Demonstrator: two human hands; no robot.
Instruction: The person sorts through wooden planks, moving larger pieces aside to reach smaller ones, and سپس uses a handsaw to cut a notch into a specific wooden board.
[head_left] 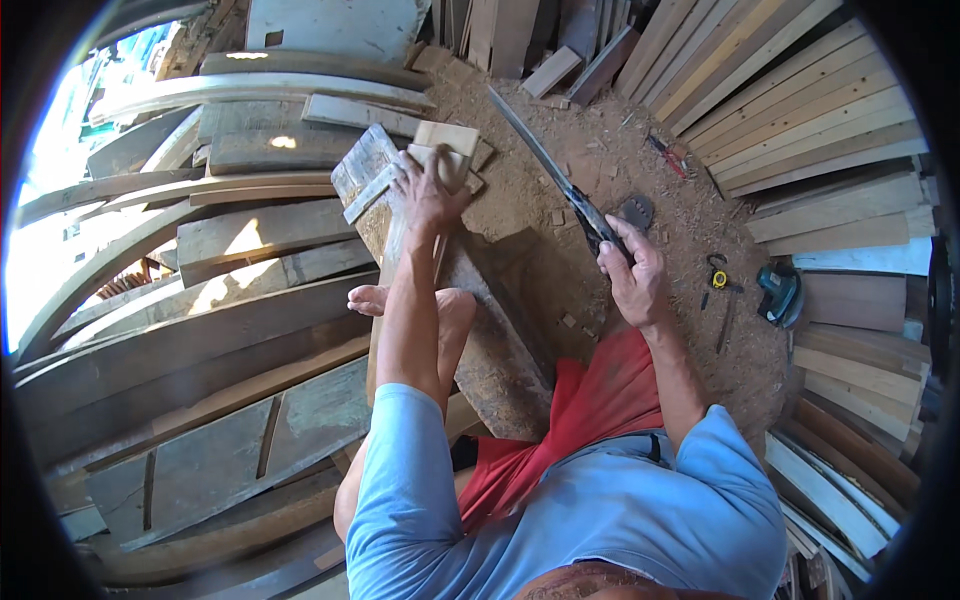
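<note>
My left hand (432, 195) grips a small pale wooden block (447, 136) at the far end of a worn bench plank (505, 375), pressing it down. Its fingers also reach a narrow light strip of wood (370, 194) lying across the bench end beside the block. In my right hand (637, 275), closed round a dark handle, is a handsaw (535, 145). The saw is raised to the right of the bench, apart from the block, its long blade seen nearly edge-on and pointing away to the upper left. My bare foot (368, 299) rests against the bench.
Long planks (250, 240) lie stacked on the left, and boards (800, 110) lean along the right. On the sawdust-covered floor (640, 150) are red-handled pliers (668, 157), a yellow tape measure (719, 280), a dark flip-flop (636, 211) and a teal power tool (779, 295).
</note>
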